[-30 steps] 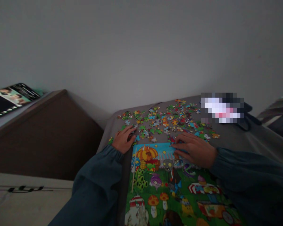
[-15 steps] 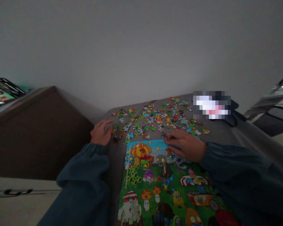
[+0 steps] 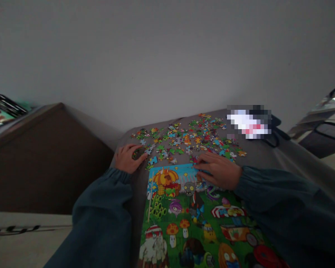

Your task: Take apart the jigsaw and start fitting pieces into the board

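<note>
A large colourful cartoon picture sheet [image 3: 175, 223], showing plants and zombies on green, lies in front of me. Beyond its far edge are scattered many loose jigsaw pieces [image 3: 181, 150]. My left hand [image 3: 129, 158] is at the left end of the pieces, its thumb and fingers apart in a curve around a few of them, thumb near a grey-blue piece [image 3: 149, 152]. At the sheet's far edge, my right hand [image 3: 219, 169] has its fingertips bent close together. What they pinch, if anything, is too small to make out; a reddish-purple piece [image 3: 194, 159] shows beside the fingertips.
A blurred-out bright object [image 3: 248, 124] and a dark strap [image 3: 273, 139] lie at the back right of the grey cloth [image 3: 138, 223]. On the left stands a brown cabinet [image 3: 50, 160] with a screen device [image 3: 5, 109] on top. A pale wall [image 3: 156, 67] rises behind.
My left hand has moved right, further over the loose pieces, and its thumb has spread toward them. My right hand stays at the sheet's far edge. The view has shifted slightly.
</note>
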Tool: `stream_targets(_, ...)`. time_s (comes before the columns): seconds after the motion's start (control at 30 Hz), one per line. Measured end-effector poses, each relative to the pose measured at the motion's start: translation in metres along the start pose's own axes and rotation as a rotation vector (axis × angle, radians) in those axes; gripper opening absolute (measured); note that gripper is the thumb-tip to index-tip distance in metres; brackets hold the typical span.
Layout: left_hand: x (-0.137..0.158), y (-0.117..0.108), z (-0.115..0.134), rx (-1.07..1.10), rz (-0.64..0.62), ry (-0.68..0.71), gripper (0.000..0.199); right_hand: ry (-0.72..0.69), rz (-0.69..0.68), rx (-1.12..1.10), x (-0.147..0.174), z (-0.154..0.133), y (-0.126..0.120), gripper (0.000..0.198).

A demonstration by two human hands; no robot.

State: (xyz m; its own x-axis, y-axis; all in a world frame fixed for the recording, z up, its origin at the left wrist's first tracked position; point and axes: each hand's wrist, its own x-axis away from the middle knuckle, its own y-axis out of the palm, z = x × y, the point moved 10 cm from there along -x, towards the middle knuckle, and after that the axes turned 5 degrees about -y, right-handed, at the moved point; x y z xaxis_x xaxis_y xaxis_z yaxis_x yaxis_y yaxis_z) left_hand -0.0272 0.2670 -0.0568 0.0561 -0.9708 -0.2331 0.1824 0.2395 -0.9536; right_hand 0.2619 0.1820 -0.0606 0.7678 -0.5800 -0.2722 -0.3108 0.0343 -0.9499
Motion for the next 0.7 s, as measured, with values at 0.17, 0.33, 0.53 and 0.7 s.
stream_targets(0.17,0.002,0.008,0.013,0.013,-0.031,0.019,0.042,-0.012,0.022,-0.013,-0.001,-0.002,-0.002,0.023)
stream_targets(0.33,0.002,0.008,0.010,0.025,-0.048,0.011,0.034,-0.015,0.020,-0.022,0.000,-0.001,-0.002,0.023)
stream_targets(0.53,0.004,0.007,0.016,0.023,-0.036,0.031,0.042,-0.011,-0.008,-0.012,0.000,-0.001,-0.001,0.024)
stream_targets(0.7,0.001,0.009,0.015,0.054,-0.036,0.046,0.030,0.002,-0.018,-0.018,-0.001,0.000,-0.001,0.026)
